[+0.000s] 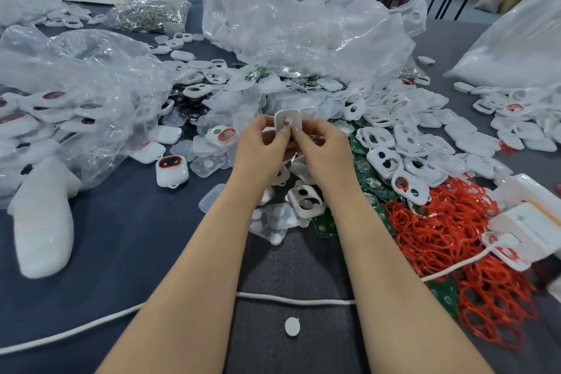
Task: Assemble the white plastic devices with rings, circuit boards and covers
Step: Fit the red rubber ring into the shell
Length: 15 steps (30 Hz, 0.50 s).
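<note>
White housing (287, 121) held above the parts heap, left hand (261, 143) and right hand (318, 146) both pinching its lower edge (inner parts hidden); best to press evenly, thumbs opposed, so pieces seat flush.

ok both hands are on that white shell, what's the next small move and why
Probably hold the white shell with the left hand alone and send the right hand to the red rings heaped to its right: both hands pinch the shell and no red ring shows on it.
</note>
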Each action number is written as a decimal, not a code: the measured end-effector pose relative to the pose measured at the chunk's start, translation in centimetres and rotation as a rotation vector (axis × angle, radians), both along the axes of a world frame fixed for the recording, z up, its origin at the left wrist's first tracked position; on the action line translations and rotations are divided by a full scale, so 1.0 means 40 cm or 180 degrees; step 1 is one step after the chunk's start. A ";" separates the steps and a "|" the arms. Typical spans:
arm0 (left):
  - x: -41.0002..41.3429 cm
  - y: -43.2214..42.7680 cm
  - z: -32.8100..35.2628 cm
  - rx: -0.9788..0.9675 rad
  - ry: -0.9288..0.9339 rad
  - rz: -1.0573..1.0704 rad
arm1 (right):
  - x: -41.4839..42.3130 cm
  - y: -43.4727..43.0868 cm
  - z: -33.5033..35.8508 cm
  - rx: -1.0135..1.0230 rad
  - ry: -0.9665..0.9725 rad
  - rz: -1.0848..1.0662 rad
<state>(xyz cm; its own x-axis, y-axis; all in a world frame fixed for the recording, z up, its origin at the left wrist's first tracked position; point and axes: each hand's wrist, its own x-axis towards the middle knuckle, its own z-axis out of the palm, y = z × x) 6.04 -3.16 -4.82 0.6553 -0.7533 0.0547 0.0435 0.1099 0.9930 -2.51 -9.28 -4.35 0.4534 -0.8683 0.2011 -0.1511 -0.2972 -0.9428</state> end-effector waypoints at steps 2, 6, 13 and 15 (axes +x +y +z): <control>-0.001 0.004 0.004 -0.0113 0.0229 -0.0080 | -0.003 0.000 0.003 0.0299 -0.0142 0.0088; -0.008 0.007 0.016 -0.0224 0.0633 -0.0192 | -0.001 0.000 0.007 0.0606 -0.0392 0.0149; -0.007 0.007 0.016 -0.0316 0.0866 -0.0232 | 0.001 -0.001 0.001 0.0558 -0.0510 0.0128; -0.007 0.006 0.015 -0.0315 0.0919 -0.0202 | 0.001 -0.003 0.001 0.0586 -0.0569 0.0081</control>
